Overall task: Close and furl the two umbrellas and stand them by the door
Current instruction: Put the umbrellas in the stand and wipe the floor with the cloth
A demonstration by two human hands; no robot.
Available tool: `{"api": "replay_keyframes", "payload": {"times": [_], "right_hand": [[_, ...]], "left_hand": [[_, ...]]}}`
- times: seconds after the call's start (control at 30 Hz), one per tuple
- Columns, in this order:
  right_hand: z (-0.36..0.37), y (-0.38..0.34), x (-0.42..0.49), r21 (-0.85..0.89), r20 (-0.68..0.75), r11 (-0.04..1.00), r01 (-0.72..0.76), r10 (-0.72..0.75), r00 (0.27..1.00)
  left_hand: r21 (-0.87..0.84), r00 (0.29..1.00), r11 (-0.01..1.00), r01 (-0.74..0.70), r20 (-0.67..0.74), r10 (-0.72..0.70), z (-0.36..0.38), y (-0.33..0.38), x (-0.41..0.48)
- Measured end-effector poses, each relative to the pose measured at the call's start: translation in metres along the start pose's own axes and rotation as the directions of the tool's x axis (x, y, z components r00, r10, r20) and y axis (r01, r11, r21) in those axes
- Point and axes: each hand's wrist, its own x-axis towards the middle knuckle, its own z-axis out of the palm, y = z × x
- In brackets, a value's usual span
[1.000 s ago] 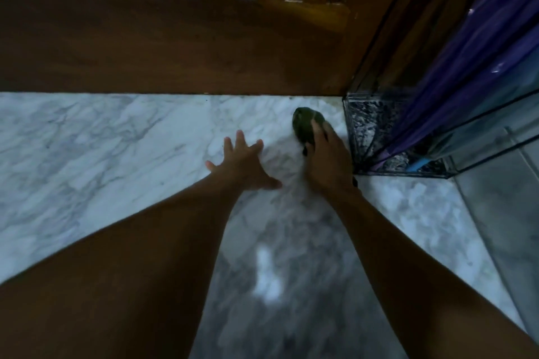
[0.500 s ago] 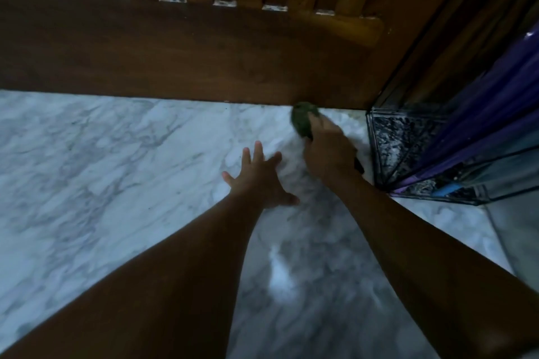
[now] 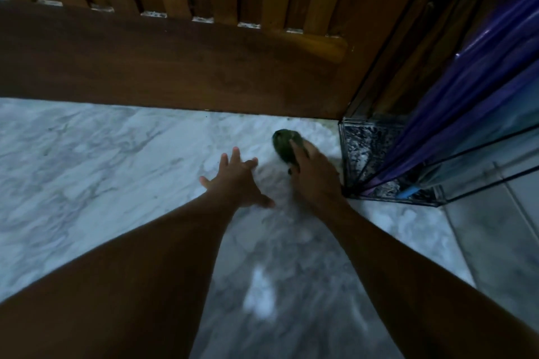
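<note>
A small dark green furled umbrella (image 3: 285, 146) points away from me, low over the marble floor near the foot of the wooden door (image 3: 175, 67). My right hand (image 3: 313, 176) is wrapped around it, and only its far end shows past my fingers. My left hand (image 3: 237, 181) hovers just to its left with fingers spread, holding nothing. A purple and blue furled umbrella (image 3: 478, 96) leans at the right, its tip (image 3: 407, 192) down in a glass box (image 3: 367, 154) by the door's corner.
White marble floor (image 3: 102, 160) stretches left along the door's dark bottom rail. The black-framed glass box stands on the floor right of my right hand. A grey tiled strip (image 3: 495, 242) runs at the far right.
The view has shifted a little. My right hand holds the green umbrella near the door's foot throughout, and my left hand stays spread beside it.
</note>
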Motion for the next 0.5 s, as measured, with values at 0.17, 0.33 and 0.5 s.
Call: {"api": "replay_keyframes", "payload": {"times": [0.17, 0.33, 0.5], "right_hand": [[-0.002, -0.020, -0.061, 0.119, -0.017, 0.986, 0.121, -0.120, 0.993], [-0.007, -0.005, -0.126, 0.194, -0.057, 0.981, -0.022, 0.033, 0.998], [-0.022, 0.047, -0.171, 0.141, -0.103, 0.987, -0.078, 0.093, 0.990]], "left_hand": [[0.013, 0.999, 1.000, 0.027, -0.027, -0.027, -0.001, 0.008, -0.004], [0.156, 0.969, 0.987, -0.036, -0.237, 0.073, 0.022, 0.026, -0.038], [0.128, 0.943, 0.969, -0.211, -0.236, 0.236, 0.066, 0.056, -0.073]]}}
